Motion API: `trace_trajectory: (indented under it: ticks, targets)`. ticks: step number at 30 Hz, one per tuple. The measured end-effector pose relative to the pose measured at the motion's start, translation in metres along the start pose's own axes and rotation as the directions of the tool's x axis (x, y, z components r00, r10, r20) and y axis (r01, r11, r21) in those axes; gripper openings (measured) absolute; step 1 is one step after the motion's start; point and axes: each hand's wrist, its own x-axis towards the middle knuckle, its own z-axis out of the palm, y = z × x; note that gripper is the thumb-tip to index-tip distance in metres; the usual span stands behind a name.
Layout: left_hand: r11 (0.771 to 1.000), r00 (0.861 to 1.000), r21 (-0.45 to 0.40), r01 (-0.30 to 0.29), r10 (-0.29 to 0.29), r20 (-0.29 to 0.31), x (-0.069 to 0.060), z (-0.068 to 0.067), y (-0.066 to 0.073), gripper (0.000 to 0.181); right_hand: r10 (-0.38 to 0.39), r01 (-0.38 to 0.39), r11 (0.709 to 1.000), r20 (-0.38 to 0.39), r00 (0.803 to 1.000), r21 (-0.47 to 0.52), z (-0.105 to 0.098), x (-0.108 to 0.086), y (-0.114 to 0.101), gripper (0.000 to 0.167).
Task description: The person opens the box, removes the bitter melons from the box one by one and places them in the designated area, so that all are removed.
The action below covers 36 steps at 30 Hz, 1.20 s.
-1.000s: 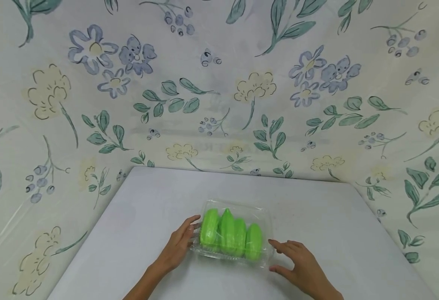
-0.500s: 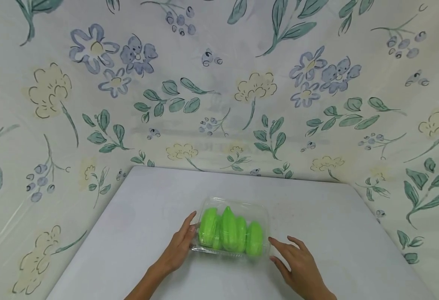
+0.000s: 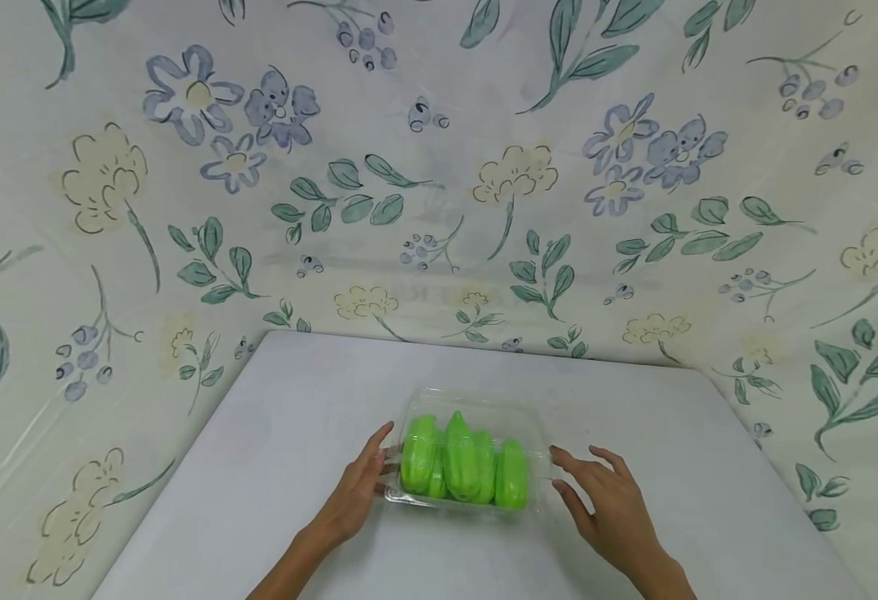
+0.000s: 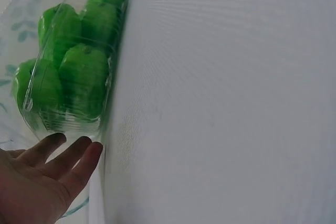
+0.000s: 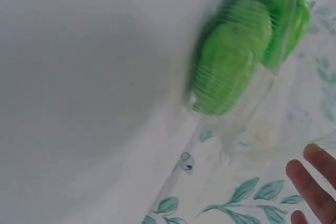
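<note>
A clear plastic clamshell box (image 3: 532,483) sits on the white table. Inside it are several bright green, elongated, fruit-like pieces (image 3: 463,462), one with a pointed tip; their exact kind is unclear. At the box's left end is my left hand (image 3: 352,492), its straight fingers (image 4: 86,163) against the plastic. My right hand (image 3: 607,508) is at the right edge of the clear lid, index finger and thumb apart. Fingertips (image 5: 310,150) touch or nearly touch the thin plastic edge there in the right wrist view; the thumb is out of that view.
The white tabletop (image 3: 318,392) surrounds the box. Behind and at the sides hangs a pale cloth (image 3: 439,225) printed with flowers and leaves. Nothing else stands on the visible table.
My right hand has moved up and slightly right, and the lid's near right edge has risen with it. The left hand has stayed at the left end.
</note>
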Motion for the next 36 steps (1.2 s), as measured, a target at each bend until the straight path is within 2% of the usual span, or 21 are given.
trace_trajectory:
  ticks: [9, 17, 21, 26, 31, 36]
  targets:
    - [1.0, 0.999, -0.002, -0.029, 0.03, 0.044, -0.001, -0.002, 0.002, 0.052, 0.032, -0.032, 0.999, -0.021, 0.999, 0.008, -0.008, 0.03, 0.014, 0.045]
    - [0.999, 0.997, 0.034, -0.032, 0.03, 0.07, 0.0, -0.003, 0.002, 0.054, 0.04, -0.038, 0.999, -0.066, 0.997, 0.03, -0.011, 0.054, 0.027, 0.03]
    - [0.998, 0.996, 0.046, -0.053, 0.05, 0.075, 0.001, -0.004, 0.001, 0.053, 0.037, -0.034, 0.999, -0.093, 0.995, 0.028, -0.009, 0.065, 0.036, 0.026]
    - [0.993, 0.993, 0.073, -0.088, 0.081, 0.087, 0.001, -0.004, -0.001, 0.05, 0.062, -0.058, 0.998, -0.117, 0.991, 0.035, -0.005, 0.072, 0.044, 0.02]
    - [0.985, 0.989, 0.119, -0.121, 0.11, 0.094, 0.0, -0.002, -0.004, 0.047, 0.059, -0.053, 0.998, -0.17, 0.984, 0.044, 0.0, 0.076, 0.048, 0.024]
    - [0.977, 0.991, 0.183, -0.111, 0.095, 0.091, 0.0, -0.001, -0.001, 0.045, 0.064, -0.055, 0.997, -0.194, 0.979, 0.05, 0.002, 0.078, 0.05, 0.023]
